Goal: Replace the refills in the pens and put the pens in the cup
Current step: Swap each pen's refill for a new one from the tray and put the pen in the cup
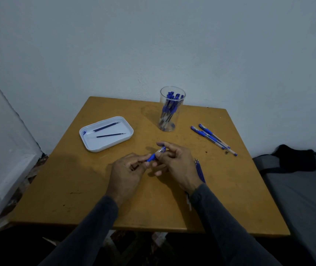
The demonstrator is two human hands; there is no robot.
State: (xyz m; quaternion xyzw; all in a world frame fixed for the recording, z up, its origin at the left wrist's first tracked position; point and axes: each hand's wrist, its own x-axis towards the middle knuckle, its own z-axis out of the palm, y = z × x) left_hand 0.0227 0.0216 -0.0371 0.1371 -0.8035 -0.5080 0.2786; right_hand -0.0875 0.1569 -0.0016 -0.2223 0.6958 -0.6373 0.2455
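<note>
**Desk:** Both hands on one pen?

**Photographer:** Yes. Left hand (128,169) pinches the blue grip end of the pen (155,154), right hand (174,160) curls round its clear barrel, just above the yellow table (99,189), near its middle.

**Desk:** Risks?

**Photographer:** Small parts, I'd judge. A tip or spring could drop and roll off the edge if the halves part suddenly. Loose refills (200,170) lie under the right wrist; a sweep of the sleeve might scatter them.

**Desk:** Containers?

**Photographer:** Clear cup (169,109) at the back, standing upright, holds several blue pens. White tray (88,140) to the left holds two dark refills and a small blue piece. More pens (212,138) lie loose right of the cup.
</note>
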